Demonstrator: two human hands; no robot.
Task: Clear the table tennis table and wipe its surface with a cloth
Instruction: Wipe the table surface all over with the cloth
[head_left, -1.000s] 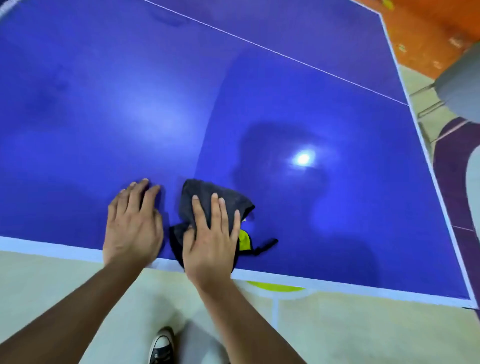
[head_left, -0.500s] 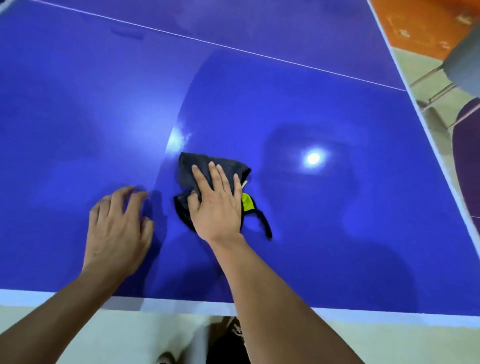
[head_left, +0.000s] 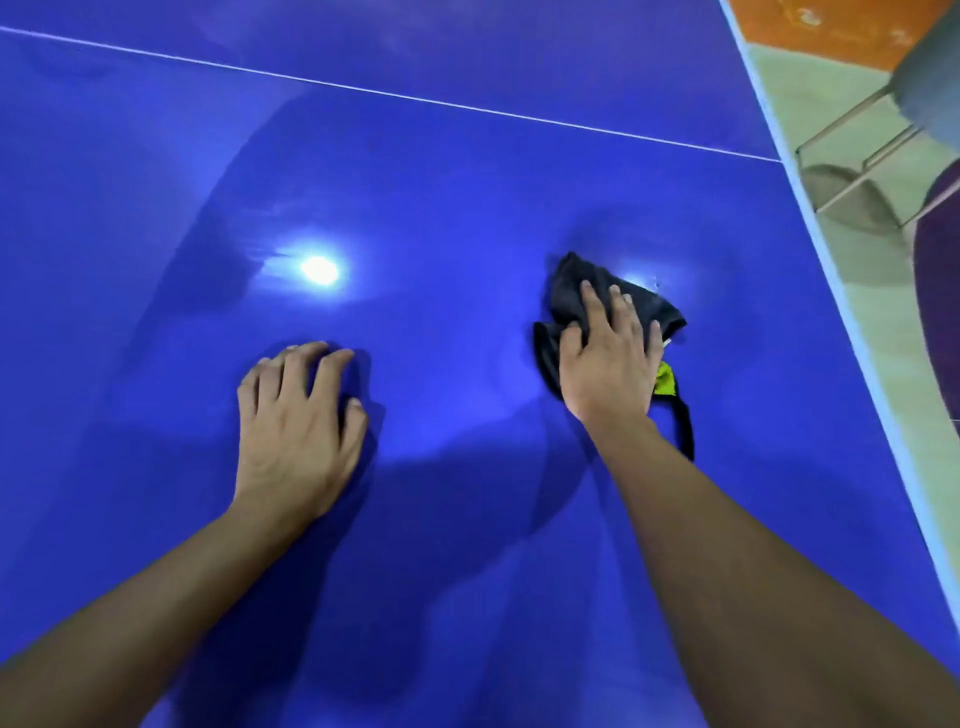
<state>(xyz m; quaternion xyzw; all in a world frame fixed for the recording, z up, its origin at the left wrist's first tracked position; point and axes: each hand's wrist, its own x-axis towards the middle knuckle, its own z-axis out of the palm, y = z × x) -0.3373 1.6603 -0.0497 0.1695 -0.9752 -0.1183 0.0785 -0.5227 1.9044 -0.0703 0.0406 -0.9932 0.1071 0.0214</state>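
Observation:
The blue table tennis table (head_left: 467, 197) fills the view, glossy, with a thin white line running across its far part. A dark grey cloth (head_left: 569, 288) with a yellow-green tag and a black strap lies crumpled on it right of centre. My right hand (head_left: 608, 353) presses flat on the cloth, fingers straight and spread. My left hand (head_left: 298, 421) rests on the bare table to the left, fingers bent with the tips touching the surface, holding nothing.
The table's white right edge (head_left: 831, 291) runs diagonally down the right side. Beyond it are pale floor, an orange area (head_left: 810, 31) and a grey chair with metal legs (head_left: 852, 150). A lamp's reflection (head_left: 319, 270) glares on the table.
My right hand has slid the cloth away from the near edge and to the right across the table. My left hand has stayed on the surface while the view moved forward.

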